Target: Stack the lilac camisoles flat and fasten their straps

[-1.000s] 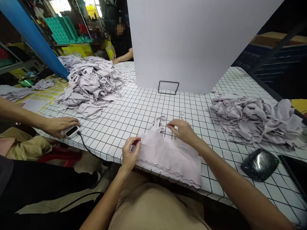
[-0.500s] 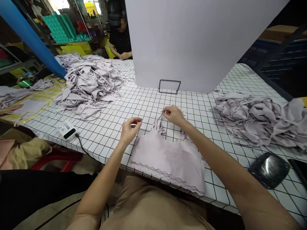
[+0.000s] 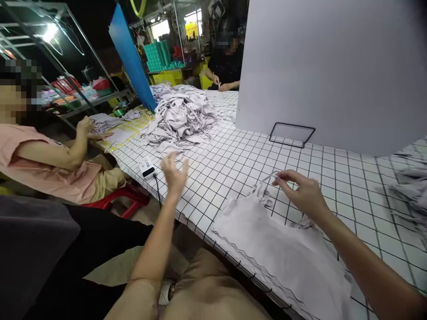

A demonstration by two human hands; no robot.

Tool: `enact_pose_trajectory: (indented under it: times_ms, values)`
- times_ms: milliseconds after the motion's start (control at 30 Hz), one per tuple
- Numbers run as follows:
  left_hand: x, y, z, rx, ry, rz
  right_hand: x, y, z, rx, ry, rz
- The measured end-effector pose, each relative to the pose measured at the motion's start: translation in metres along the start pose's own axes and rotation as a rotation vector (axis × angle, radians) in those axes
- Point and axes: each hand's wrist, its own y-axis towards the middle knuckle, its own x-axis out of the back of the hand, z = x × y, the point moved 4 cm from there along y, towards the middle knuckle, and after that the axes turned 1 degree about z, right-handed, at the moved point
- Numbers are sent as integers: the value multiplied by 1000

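Note:
A small stack of pale lilac-grey strapped tops (image 3: 280, 249) lies flat at the table's near edge, wavy hems toward me. My right hand (image 3: 300, 191) pinches a thin strap (image 3: 267, 178) of the upper garment and lifts it a little off the table. Further loops of strap (image 3: 260, 195) bunch at the garment's left shoulder. Apart from the garments, my left hand (image 3: 175, 173) is raised over the table with its fingers spread and nothing in them, slightly blurred. Beyond it rises a large heap of similar garments (image 3: 183, 115).
A tall pale board (image 3: 320, 75) stands across the table, a black wire frame (image 3: 292, 135) at its foot. A white device (image 3: 147, 169) with a cable sits near the left edge. More garments (image 3: 412, 191) lie at right. One person sits at left, another behind the heap.
The view has swung left, bringing the seated person at left into sight. My left hand has moved away from the garments toward the heap and spread its fingers. My right hand still pinches the strap.

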Motion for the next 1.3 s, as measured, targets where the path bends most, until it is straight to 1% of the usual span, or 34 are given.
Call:
enact_pose_trajectory:
  times_ms: [67, 100, 167, 200, 267, 367, 433, 500, 633, 700, 767, 867, 900, 967, 1033, 1133, 1200, 1267, 1300]
  values:
    - [35, 43, 43, 165, 324, -69, 2, -2, 0, 20, -12, 5]
    - [48, 61, 63, 246, 443, -49, 3, -2, 0, 31, -22, 3]
    - [65, 86, 100, 429, 604, 66, 2, -2, 2, 59, -46, 0]
    - [68, 93, 115, 497, 647, 138, 0, -1, 3, 78, -58, 2]
    - [65, 101, 135, 565, 682, 239, -4, -1, 5, 119, -84, 7]
    - [51, 105, 149, 575, 696, 291, -12, -1, 6, 166, -128, 21]
    - [43, 104, 152, 586, 704, 292, -15, -3, 6, 197, -164, 22]
    - [41, 102, 153, 582, 698, 280, -16, -6, 5, 232, -193, 8]
    - [47, 86, 152, 492, 654, 298, -12, -12, 2, 274, -254, -20]
    - [48, 73, 150, 408, 616, 345, -11, -14, 0, 283, -287, -28]
    - [45, 60, 146, 283, 553, 416, -11, -14, 0, 297, -294, -31]
    - [32, 43, 133, 71, 438, 544, -12, -12, 3, 311, -280, -21]
    - [27, 39, 129, 19, 421, 577, -13, -12, 5, 311, -276, -12]
    - [19, 38, 123, -47, 428, 615, -13, -12, 9, 305, -270, 4]
    - [14, 42, 121, -76, 455, 626, -13, -12, 12, 300, -268, 6]
    - [13, 52, 122, -98, 462, 660, -13, -12, 13, 277, -263, -1]
    - [13, 57, 118, -104, 479, 688, -14, -10, 11, 245, -232, 2]
    - [13, 56, 101, -126, 497, 657, -14, -8, 11, 214, -179, -2]
    - [12, 53, 87, -148, 480, 615, -14, -7, 11, 204, -149, -11]
